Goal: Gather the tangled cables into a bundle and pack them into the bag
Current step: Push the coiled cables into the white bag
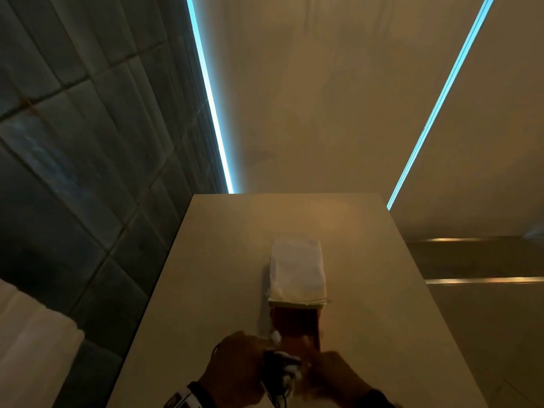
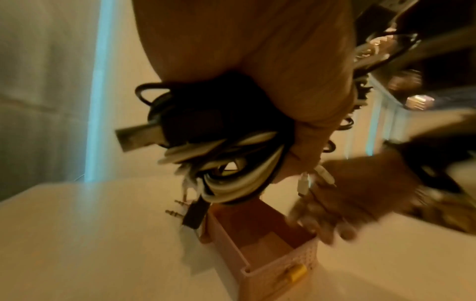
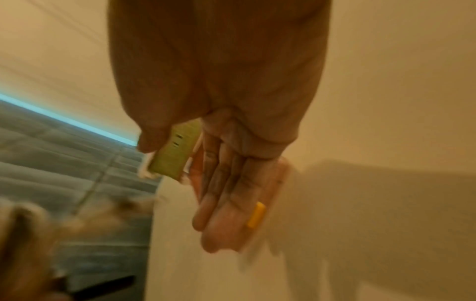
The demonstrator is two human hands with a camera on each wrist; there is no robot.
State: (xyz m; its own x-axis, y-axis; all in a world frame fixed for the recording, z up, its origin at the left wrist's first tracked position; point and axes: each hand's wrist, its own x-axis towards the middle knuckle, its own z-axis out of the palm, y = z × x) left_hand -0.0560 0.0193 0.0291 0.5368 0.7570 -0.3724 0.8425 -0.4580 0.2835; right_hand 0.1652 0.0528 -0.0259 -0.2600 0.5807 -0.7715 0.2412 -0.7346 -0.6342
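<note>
The left hand [image 2: 296, 85] has its fingers curled tight round the cable bundle [image 2: 221, 146] — black and white leads wound together, a USB plug [image 2: 139, 138] poking out one side and a pair of audio jacks [image 2: 177, 207] dangling below. It holds the bundle just above the near end of the open pink box [image 2: 260, 244], apparently so it can drop straight down without the loose ends snagging on the rim. The right hand [image 3: 226, 183] is at that same box: its fingers lie straight and pressed together, with the thumb on a yellow-green tab [image 3: 172, 150] on the other side, though the blur is too heavy for me to tell whether it is pinching or only resting there. My guess is that it steadies the light container, or holds it open, while the other hand loads it. The box has a small yellow clasp [image 2: 296, 272] on its end wall. From the head view the table [image 1: 206, 260] also carries a white bag [image 1: 294, 269] lying flat just past the box — possibly where the cables are meant to end up, so nothing is packed yet.
</note>
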